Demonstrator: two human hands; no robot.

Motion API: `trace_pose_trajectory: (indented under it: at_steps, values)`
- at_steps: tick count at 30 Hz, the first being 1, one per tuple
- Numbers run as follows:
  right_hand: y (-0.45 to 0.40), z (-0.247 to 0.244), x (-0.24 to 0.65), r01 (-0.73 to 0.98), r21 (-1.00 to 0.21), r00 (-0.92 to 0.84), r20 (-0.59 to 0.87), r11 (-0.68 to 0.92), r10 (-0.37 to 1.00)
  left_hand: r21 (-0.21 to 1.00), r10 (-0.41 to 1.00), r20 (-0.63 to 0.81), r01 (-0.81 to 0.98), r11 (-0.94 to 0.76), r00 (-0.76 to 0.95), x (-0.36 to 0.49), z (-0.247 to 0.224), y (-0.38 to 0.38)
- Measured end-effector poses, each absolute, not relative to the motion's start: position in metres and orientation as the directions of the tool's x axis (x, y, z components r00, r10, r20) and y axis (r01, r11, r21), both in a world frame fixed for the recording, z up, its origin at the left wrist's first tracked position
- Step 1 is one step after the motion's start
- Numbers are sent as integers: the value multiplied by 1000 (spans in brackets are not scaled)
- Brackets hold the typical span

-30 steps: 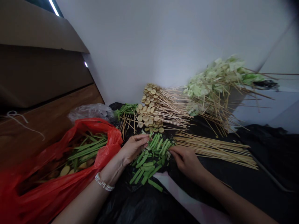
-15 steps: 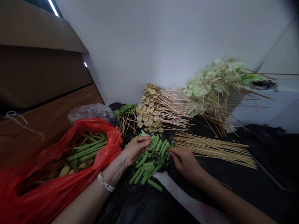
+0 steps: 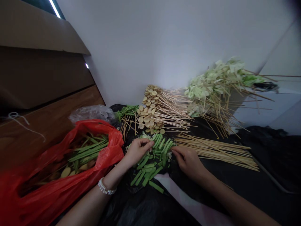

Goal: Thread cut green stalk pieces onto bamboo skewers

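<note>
Between my hands, several cut green bean pieces (image 3: 161, 145) stand side by side in a row, like rungs. My left hand (image 3: 138, 152) is closed in a pinch at the left end of this row, on a green bean piece. At the row's right end, my right hand (image 3: 189, 160) pinches what looks like a thin bamboo skewer, mostly hidden by the fingers and beans. Loose cut green beans (image 3: 148, 173) lie below on black plastic (image 3: 136, 207). Bare bamboo skewers (image 3: 216, 151) lie in a bundle just right of my right hand.
A red plastic bag (image 3: 110, 133) with long beans and potato slices stands at left. Skewered potato slices (image 3: 150, 113) and skewered green beans (image 3: 127, 110) lie at the back. Skewered leafy greens (image 3: 207, 84) are heaped against the wall (image 3: 150, 40) at back right.
My left hand has turned slightly, its thumb and fingers shifting a little right along the beans. My right hand has moved slightly right. The bean row stays between them.
</note>
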State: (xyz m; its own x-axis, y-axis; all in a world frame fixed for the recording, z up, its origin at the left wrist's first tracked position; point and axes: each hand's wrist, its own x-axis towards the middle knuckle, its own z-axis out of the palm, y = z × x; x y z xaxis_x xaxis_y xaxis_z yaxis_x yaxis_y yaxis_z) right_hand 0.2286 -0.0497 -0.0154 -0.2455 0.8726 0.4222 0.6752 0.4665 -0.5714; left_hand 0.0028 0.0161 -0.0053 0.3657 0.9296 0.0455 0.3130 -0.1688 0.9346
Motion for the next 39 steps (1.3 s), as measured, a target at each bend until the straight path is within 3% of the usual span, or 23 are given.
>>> trace_pose_trajectory:
  at_steps: [4, 9, 16, 22, 28, 39]
  values:
    - [-47, -14, 233, 679, -589, -160, 464, 438, 871, 916, 897, 22, 351, -196, 442, 0, 2, 15]
    - [-46, -10, 234, 654, -629, -125, 457, 420, 880, 949, 818, -37, 278, -152, 575, 4, 7, 7]
    - [-53, -7, 227, 611, -599, -317, 414, 518, 853, 998, 901, -59, 7, 63, 429, 12, -3, 4]
    - [-51, -11, 229, 606, -612, -304, 413, 508, 859, 937, 951, -144, -271, 220, 274, 13, 0, 8]
    - [-52, -13, 226, 601, -583, -320, 451, 547, 833, 921, 921, -179, -271, 280, 346, 18, 3, -1]
    - [-55, -11, 223, 608, -565, -329, 461, 558, 824, 892, 943, -132, -378, 247, 305, 20, 9, -4]
